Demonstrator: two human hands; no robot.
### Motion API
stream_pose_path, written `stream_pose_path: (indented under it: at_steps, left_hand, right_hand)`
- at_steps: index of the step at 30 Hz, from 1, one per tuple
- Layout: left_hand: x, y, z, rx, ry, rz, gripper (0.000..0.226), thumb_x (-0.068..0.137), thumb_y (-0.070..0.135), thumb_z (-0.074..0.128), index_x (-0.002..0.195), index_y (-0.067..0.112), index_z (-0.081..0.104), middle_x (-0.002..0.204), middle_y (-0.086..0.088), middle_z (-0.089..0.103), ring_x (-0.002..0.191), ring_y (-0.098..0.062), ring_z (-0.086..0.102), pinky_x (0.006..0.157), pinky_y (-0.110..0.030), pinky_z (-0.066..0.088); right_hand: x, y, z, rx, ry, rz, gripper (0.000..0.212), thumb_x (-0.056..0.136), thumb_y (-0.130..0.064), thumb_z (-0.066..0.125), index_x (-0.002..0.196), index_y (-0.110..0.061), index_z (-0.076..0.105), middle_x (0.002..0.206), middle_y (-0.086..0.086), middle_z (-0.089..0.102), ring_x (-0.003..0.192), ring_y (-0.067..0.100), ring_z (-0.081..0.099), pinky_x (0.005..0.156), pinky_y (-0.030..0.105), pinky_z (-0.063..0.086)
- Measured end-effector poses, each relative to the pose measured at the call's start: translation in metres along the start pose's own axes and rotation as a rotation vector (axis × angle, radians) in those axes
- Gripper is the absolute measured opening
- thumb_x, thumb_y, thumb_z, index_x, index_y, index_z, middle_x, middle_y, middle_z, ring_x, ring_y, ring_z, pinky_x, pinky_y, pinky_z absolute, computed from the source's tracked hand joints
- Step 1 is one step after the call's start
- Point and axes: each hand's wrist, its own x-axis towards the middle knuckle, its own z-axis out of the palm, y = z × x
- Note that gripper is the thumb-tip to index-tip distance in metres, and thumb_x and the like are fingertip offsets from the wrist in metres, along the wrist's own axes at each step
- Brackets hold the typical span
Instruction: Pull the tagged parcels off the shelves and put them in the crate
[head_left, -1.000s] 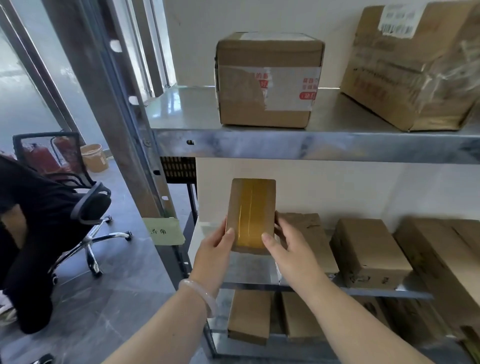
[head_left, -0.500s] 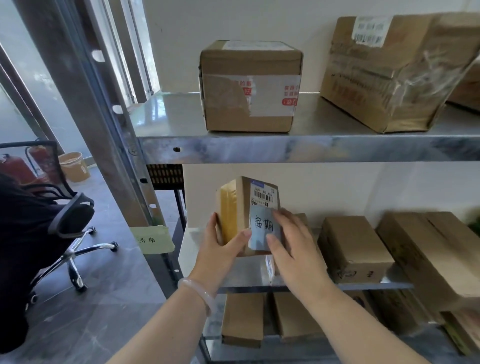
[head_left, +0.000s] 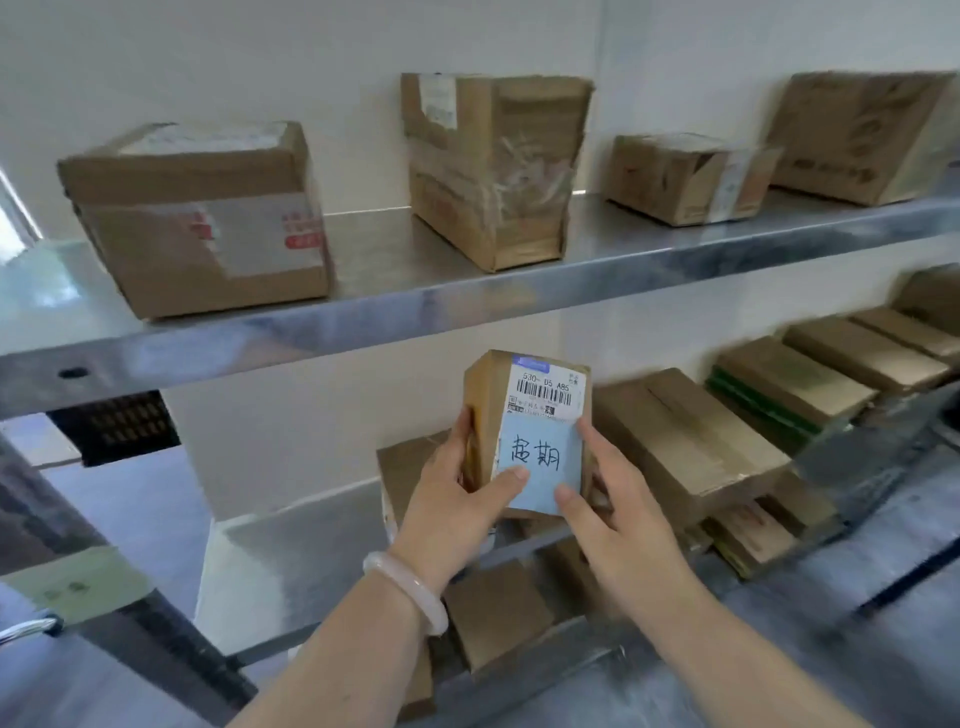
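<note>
At the far left a grey shelf post (head_left: 171, 654) carried a pale green label (head_left: 78, 587). Just right of it, on the upper shelf (head_left: 467, 306), sat a squat taped box (head_left: 197, 218), then a taller box (head_left: 493, 166) wrapped in clear tape.

Below that shelf's front edge, near the middle of the view, the left hand (head_left: 457, 499) gripped the tagged parcel (head_left: 485, 405). Its thumb was pressed on the lower left of the blue note (head_left: 540, 462), and its fingers curled round the parcel's left side. A pale bracelet (head_left: 410, 592) circled that wrist. The parcel stood upright in the air in front of the middle shelf (head_left: 291, 561), clear of the boxes behind it. A barcode label (head_left: 545, 389) sat above the handwritten note. The right hand (head_left: 618, 514) held the parcel's right edge, thumb on the note's lower right corner and forefinger laid up the side. Its other fingers were hidden behind the parcel.

Further right, a long flat box (head_left: 685, 441) and a row of similar ones (head_left: 789, 384) lay on the middle shelf. Above them, on the upper shelf, a low box (head_left: 685, 176) and a large tilted box (head_left: 862, 135) stood at the far right.
</note>
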Motion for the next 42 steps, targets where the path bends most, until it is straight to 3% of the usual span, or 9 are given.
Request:
stream_pose_path:
  at_steps: [2,7,11,14,17,21,27,31,42]
  left_hand:
    - [0.004,0.01,0.036,-0.011,-0.058,0.015,0.072,0.082,0.033,0.078,0.13,0.062,0.032,0.11,0.035,0.066,0.104,0.014,0.059,0.08,-0.008,0.05]
    - [0.012,0.038,0.155,-0.06,-0.247,0.03,0.079,0.077,0.028,0.082,0.142,0.047,0.042,0.117,0.024,0.067,0.11,-0.002,0.064,0.096,-0.032,0.053]
    - [-0.001,0.056,0.277,-0.147,-0.477,0.05,0.073,0.078,0.017,0.082,0.134,0.047,0.046,0.107,0.023,0.072,0.101,0.002,0.067,0.077,-0.016,0.055]
    - [-0.026,0.07,0.363,-0.179,-0.656,0.041,0.082,0.068,0.028,0.082,0.141,0.039,0.046,0.115,0.018,0.071,0.109,-0.002,0.065,0.085,-0.022,0.055]
    - [-0.053,0.083,0.437,-0.185,-0.828,0.042,0.083,0.064,0.037,0.084,0.137,0.044,0.047,0.124,0.014,0.067,0.117,-0.005,0.061,0.1,-0.036,0.051]
    - [-0.087,0.1,0.527,-0.201,-1.052,0.05,0.073,0.075,0.025,0.085,0.133,0.047,0.048,0.113,0.027,0.068,0.107,0.006,0.063,0.084,-0.02,0.055]
    - [-0.155,0.12,0.643,-0.244,-1.425,0.029,0.072,0.081,0.016,0.079,0.141,0.039,0.046,0.115,0.028,0.068,0.107,0.0,0.066,0.088,-0.026,0.056]
    - [-0.195,0.131,0.699,-0.226,-1.659,-0.018,0.07,0.08,0.019,0.079,0.137,0.045,0.047,0.122,0.012,0.069,0.112,-0.014,0.066,0.095,-0.043,0.055]
    - [-0.347,0.153,0.761,-0.177,-2.267,-0.064,0.058,0.083,0.019,0.077,0.129,0.046,0.055,0.116,0.012,0.072,0.102,-0.01,0.07,0.075,-0.023,0.058]
  right_hand:
    - [-0.012,0.01,-0.039,-0.045,0.065,-0.003,0.07,0.092,-0.032,0.061,0.128,-0.074,0.019,0.132,-0.047,0.03,0.124,-0.02,0.028,0.08,-0.001,0.038]
    - [-0.052,0.041,-0.156,-0.123,0.197,0.093,0.08,0.085,-0.035,0.07,0.145,-0.051,0.022,0.146,-0.028,0.033,0.135,-0.003,0.031,0.103,0.027,0.04]
    - [-0.112,0.072,-0.255,-0.282,0.345,0.196,0.096,0.074,-0.05,0.076,0.14,-0.061,0.008,0.145,-0.042,0.017,0.134,-0.019,0.016,0.108,0.019,0.027]
    - [-0.167,0.091,-0.314,-0.428,0.493,0.315,0.107,0.07,-0.055,0.077,0.136,-0.065,-0.006,0.139,-0.049,0.001,0.128,-0.029,0.001,0.107,0.017,0.019]
    - [-0.218,0.101,-0.362,-0.526,0.649,0.454,0.109,0.071,-0.057,0.076,0.135,-0.065,-0.013,0.148,-0.038,0.005,0.134,-0.019,0.002,0.11,0.019,0.016]
    - [-0.282,0.108,-0.412,-0.631,0.871,0.597,0.11,0.071,-0.06,0.073,0.146,-0.054,-0.007,0.156,-0.027,0.005,0.142,-0.007,0.003,0.115,0.026,0.017]
    - [-0.366,0.108,-0.453,-0.808,1.082,0.864,0.105,0.073,-0.062,0.068,0.142,-0.055,-0.011,0.158,-0.024,-0.004,0.145,-0.001,-0.004,0.12,0.034,0.013]
    - [-0.4,0.098,-0.466,-0.877,1.267,1.055,0.107,0.073,-0.071,0.061,0.141,-0.056,-0.021,0.157,-0.024,-0.012,0.139,-0.008,-0.016,0.119,0.03,0.002]
    - [-0.464,0.052,-0.427,-0.88,1.676,1.52,0.104,0.074,-0.078,0.054,0.137,-0.056,-0.026,0.155,-0.027,-0.018,0.145,0.001,-0.011,0.118,0.033,0.004]
